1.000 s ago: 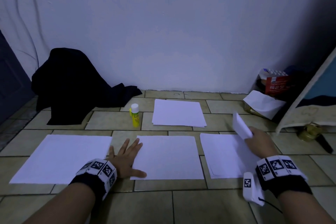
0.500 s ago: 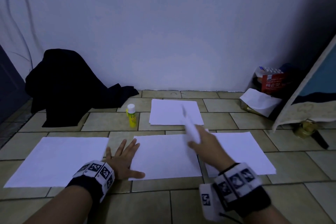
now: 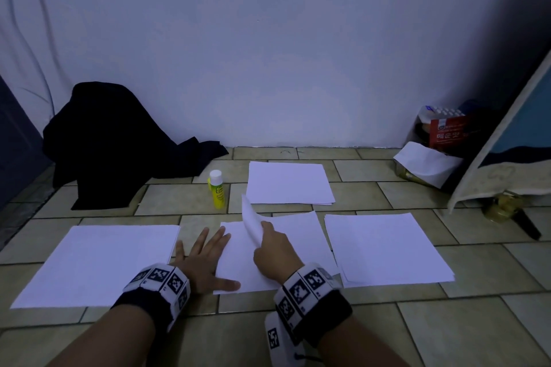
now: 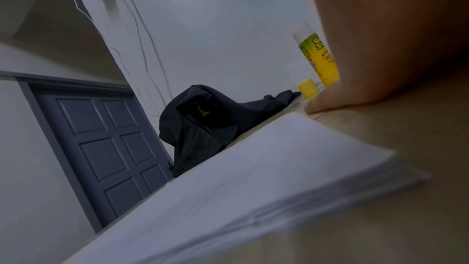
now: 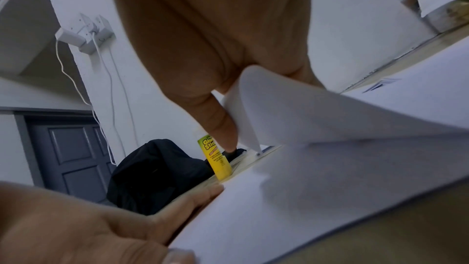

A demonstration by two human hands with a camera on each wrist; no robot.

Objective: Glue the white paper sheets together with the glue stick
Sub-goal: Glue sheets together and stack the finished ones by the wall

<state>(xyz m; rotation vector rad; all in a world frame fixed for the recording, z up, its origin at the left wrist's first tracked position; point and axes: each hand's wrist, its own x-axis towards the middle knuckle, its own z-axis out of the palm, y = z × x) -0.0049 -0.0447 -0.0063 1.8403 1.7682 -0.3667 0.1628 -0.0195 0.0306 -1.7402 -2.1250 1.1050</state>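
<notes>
The right hand (image 3: 275, 250), pinching a curled sheet (image 3: 252, 222), had carried it over the middle sheet (image 3: 286, 247), which the flat left hand (image 3: 202, 262) steadied, ready for joining.

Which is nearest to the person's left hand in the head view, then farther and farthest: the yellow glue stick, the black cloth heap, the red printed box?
1. Yellow glue stick, upright just beyond the left hand.
2. Black cloth heap, against the wall, far left.
3. Red printed box, far right corner.
</notes>
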